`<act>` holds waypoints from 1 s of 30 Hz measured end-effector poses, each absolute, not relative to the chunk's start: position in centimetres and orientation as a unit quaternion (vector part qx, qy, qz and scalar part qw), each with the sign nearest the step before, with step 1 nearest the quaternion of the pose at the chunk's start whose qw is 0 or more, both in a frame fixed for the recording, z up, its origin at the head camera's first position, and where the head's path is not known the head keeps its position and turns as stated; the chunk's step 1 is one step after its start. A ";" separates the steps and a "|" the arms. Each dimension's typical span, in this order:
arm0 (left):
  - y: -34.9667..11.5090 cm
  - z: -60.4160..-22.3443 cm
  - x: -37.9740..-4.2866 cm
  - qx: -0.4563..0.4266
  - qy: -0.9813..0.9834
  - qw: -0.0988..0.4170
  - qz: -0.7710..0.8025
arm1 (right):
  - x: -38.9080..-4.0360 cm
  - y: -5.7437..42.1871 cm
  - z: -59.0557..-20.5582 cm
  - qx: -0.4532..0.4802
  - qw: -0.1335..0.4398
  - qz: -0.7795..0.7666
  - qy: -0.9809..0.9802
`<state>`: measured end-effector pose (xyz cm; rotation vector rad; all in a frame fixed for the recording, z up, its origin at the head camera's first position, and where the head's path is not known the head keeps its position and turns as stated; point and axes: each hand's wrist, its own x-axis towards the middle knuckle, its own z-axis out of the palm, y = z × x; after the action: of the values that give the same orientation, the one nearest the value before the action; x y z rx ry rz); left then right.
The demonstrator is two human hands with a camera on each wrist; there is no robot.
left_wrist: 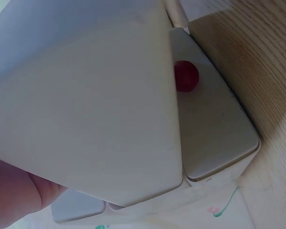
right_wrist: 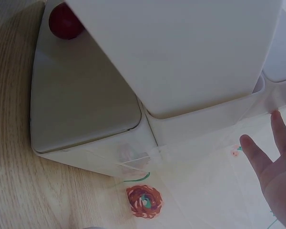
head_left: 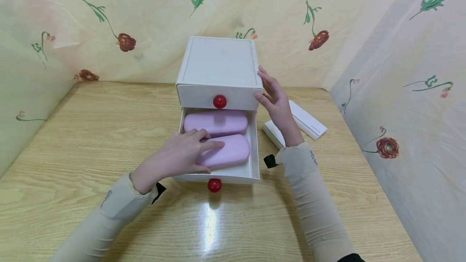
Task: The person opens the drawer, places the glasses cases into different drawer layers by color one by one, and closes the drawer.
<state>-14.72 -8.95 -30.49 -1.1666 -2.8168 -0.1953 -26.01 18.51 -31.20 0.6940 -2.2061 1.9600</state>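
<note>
A white drawer cabinet (head_left: 220, 60) with red ball knobs stands on the table. Its middle drawer (head_left: 254, 161) is pulled out and holds two lilac oblong cases, one behind the other. My left hand (head_left: 178, 155) reaches over the drawer's left wall and grips the left part of the front case (head_left: 233, 151), thumb toward the drawer front and fingers across the top. The rear case (head_left: 214, 121) lies flat behind it. At the cabinet's right side, my right hand (head_left: 278, 106) has its fingers spread, fingertips at the upper right edge.
To the right of the cabinet lie two white narrow boxes, one (head_left: 307, 119) farther right and one (head_left: 274, 133) partly behind the right forearm. The top drawer (head_left: 198, 97) is closed, and so is the bottom drawer (right_wrist: 86, 95). A flowered cloth (head_left: 156, 19) hangs behind the table.
</note>
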 end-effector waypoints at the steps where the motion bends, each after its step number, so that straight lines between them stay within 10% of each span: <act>1: -9.0 -30.5 -14.7 -0.382 -0.921 0.045 -0.065 | -26.0 18.5 -31.2 0.228 0.056 0.645 -0.727; 17: -9.9 -29.9 -13.7 -0.389 -0.913 0.078 -0.098 | -26.1 18.5 -31.3 0.232 0.058 0.645 -0.726; 30: -12.1 -29.0 -11.0 -0.422 -0.849 0.216 -0.236 | -26.0 18.5 -31.3 0.224 0.053 0.641 -0.732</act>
<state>-11.01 -12.09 -29.02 -1.1683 -2.3517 -0.6528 -25.96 18.53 -31.26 0.6808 -2.2255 1.9491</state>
